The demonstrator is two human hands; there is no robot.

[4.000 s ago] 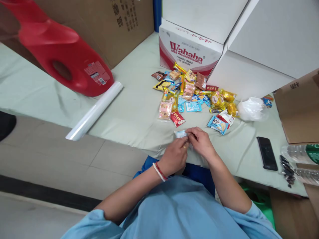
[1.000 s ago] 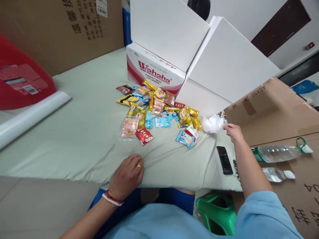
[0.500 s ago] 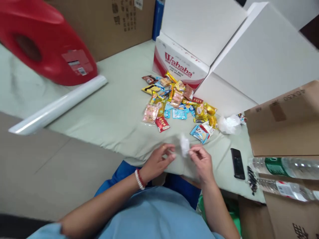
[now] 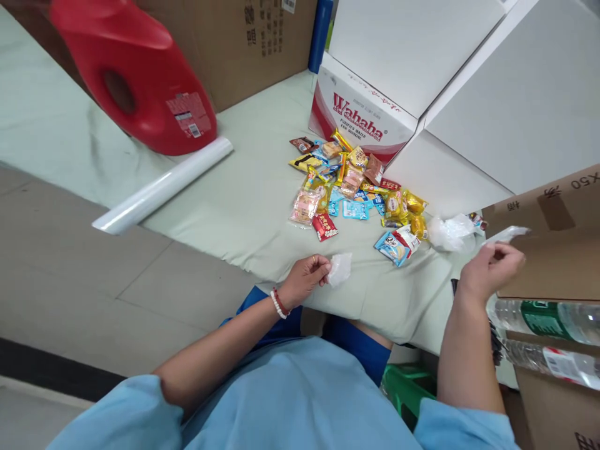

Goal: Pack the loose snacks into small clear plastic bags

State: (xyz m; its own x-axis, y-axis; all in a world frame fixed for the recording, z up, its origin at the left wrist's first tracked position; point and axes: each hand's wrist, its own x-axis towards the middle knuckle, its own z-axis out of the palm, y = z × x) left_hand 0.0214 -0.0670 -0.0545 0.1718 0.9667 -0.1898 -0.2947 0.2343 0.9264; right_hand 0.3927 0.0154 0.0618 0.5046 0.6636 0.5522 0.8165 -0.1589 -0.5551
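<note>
My left hand (image 4: 308,278) pinches a small piece of thin, whitish plastic film (image 4: 340,269) over the front of the cloth-covered table (image 4: 234,206). Off to the right, my right hand (image 4: 492,272) is closed on a thin clear plastic strip (image 4: 507,235), raised near the open carton flap. A crumpled clear plastic bag (image 4: 450,232) lies just left of that hand. Between the hands and the white box is a loose pile of wrapped snacks (image 4: 351,178). A blue snack packet (image 4: 392,248) rests at the pile's near right side.
A red jug (image 4: 150,81) and a white roll (image 4: 164,185) are on the left. Behind the snacks stands a Wahaha carton (image 4: 359,119). Two plastic bottles (image 4: 544,319) lie at right by a cardboard box (image 4: 548,250). A green stool (image 4: 407,390) is below.
My hands have moved apart. The right one swung far right and up, holding a strip; the whitish film is now in my left hand. The view shifted slightly.
</note>
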